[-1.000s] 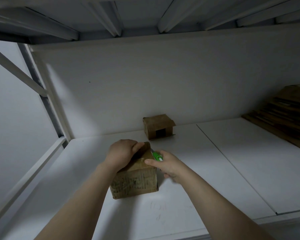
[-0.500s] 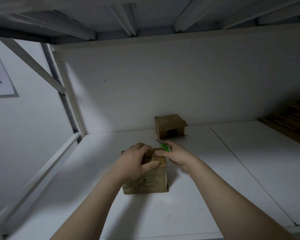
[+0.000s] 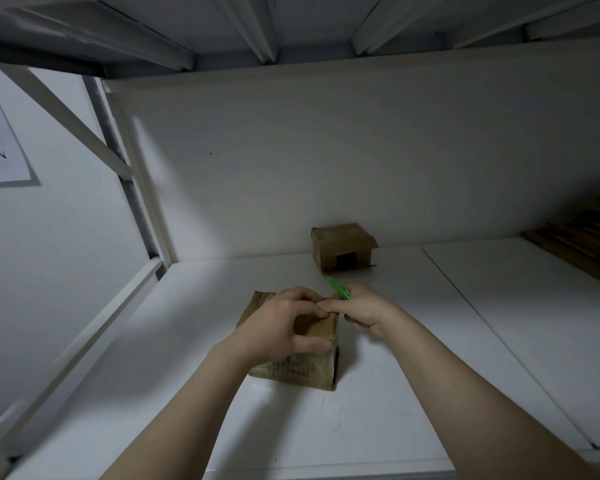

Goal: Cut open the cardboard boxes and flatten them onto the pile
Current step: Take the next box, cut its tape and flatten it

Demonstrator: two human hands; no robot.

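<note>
A small brown cardboard box point(image 3: 302, 367) with printed tape on its front sits on the white shelf in front of me. My left hand point(image 3: 278, 327) lies over its top, fingers curled on the far edge and thumb on the near corner. My right hand point(image 3: 364, 308) grips a green cutter point(image 3: 338, 288) at the box's far right top edge; its blade end is hidden behind my fingers. A second small cardboard box point(image 3: 342, 245) stands against the back wall. The pile of flattened cardboard point(image 3: 582, 237) lies at the far right.
The white shelf surface point(image 3: 499, 341) has a seam running diagonally at right. A metal upright and diagonal brace point(image 3: 129, 188) stand at left, with a paper sign point(image 3: 0, 140) on the wall beyond. Another shelf hangs low overhead.
My view has swung left, so the cardboard pile slid toward the right edge. My left hand shifted across the box top and my right hand brought the cutter up to the far top edge.
</note>
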